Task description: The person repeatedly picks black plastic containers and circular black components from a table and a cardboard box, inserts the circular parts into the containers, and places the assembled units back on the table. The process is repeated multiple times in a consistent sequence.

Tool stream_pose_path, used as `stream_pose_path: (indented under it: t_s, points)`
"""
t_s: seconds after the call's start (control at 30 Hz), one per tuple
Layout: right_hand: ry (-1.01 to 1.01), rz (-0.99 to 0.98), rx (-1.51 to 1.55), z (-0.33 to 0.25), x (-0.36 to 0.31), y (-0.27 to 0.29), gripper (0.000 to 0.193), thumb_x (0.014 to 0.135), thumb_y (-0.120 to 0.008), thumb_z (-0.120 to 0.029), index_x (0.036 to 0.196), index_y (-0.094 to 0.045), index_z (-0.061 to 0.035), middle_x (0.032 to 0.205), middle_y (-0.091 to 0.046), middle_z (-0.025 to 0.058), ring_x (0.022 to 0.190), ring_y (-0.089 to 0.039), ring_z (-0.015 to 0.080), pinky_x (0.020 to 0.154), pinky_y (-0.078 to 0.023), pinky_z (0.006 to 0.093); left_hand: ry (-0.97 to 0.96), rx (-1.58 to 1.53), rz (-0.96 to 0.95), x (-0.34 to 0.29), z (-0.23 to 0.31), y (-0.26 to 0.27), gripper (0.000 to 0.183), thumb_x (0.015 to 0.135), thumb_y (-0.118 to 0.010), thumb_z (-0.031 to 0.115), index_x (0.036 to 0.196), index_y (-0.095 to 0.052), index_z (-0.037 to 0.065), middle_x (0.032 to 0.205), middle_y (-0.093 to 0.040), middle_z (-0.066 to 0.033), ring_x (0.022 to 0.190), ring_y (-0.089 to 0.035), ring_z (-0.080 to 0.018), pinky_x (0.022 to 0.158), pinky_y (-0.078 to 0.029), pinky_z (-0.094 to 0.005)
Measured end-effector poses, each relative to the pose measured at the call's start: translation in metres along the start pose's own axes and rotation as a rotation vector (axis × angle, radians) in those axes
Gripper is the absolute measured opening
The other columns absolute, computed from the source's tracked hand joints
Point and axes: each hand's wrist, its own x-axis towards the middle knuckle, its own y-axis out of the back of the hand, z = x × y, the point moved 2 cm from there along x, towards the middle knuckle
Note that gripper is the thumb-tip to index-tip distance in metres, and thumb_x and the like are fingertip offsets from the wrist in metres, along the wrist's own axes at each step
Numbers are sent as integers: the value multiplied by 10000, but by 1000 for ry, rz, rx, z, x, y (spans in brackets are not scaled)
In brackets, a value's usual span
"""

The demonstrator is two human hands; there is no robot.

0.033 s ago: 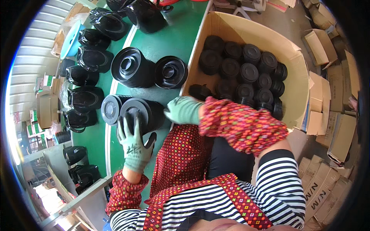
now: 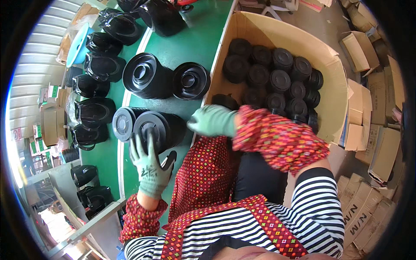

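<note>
Head view: work at a green table (image 2: 203,37) beside a cardboard carton (image 2: 281,31). The near black stack (image 2: 175,128), made of round parts, is on the table close to its carton-side edge and appears to stand upright, with a grey-topped stack (image 2: 124,124) just beside it on the left. The gloved left hand (image 2: 152,171) lies over the front of the near stack's top disc, fingers spread and not wrapped around it; the thumb stands away from the other fingers. The gloved right hand (image 2: 213,120) is motion-blurred at the table edge, near the stack's carton side; whether its fingers are curled, or touch anything, cannot be told. Black round stacks (image 2: 281,81) sit in rows inside the carton. Farther along the table are a ringed stack (image 2: 142,74) and, to its right, a ringed part (image 2: 190,81). The step in hand is judged to be steadying or positioning the near stack; moving it would call for support from both sides, so that its layers stay aligned.
</note>
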Motion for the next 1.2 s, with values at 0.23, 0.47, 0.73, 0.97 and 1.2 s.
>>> stream_pose_path:
  t_s: [0.23,0.47,0.73,0.97,1.2]
  points:
    - [-614,167,717,189,-16,52,486,1093,-492,-481,1170,-744,-73,932,-703,108,727,-688,213,651,-587,370,-385,-532,-56,45,95,30,785,864,-756,88,1580,-448,-11,1628,-391,-310,1538,-344,-491,1258,-300,-545]
    - [-375,-154,-46,342,88,-79,510,1036,-514,-478,1287,-718,-83,1227,-732,189,1084,-713,373,903,-577,487,-85,-214,-796,199,188,-155,793,960,-699,266,1629,-326,60,1648,-366,-285,1452,-457,-493,1219,-392,-498]
    - [-398,-533,54,311,66,-50,664,925,-657,-631,1260,-765,-68,1326,-720,174,1148,-717,351,954,-572,483,-428,339,-971,224,169,-293,880,945,-701,253,1691,-254,119,1693,-325,-217,1572,-283,-432,1264,-288,-587]
    - [-266,-451,43,284,-33,-64,878,798,-800,-574,1463,-614,-32,1347,-715,192,1218,-692,385,1051,-551,466,-557,400,-1002,235,189,-297,590,990,-622,187,1547,-466,69,1353,-682,-199,1225,-668,-395,1068,-510,-503]
    - [-258,262,489,319,-98,5,455,886,-766,-237,1298,-694,-58,1135,-763,192,1077,-732,312,961,-560,410,-258,193,-605,242,197,-228,691,926,-700,241,1544,-475,29,1307,-691,-207,1200,-686,-381,1066,-510,-493]
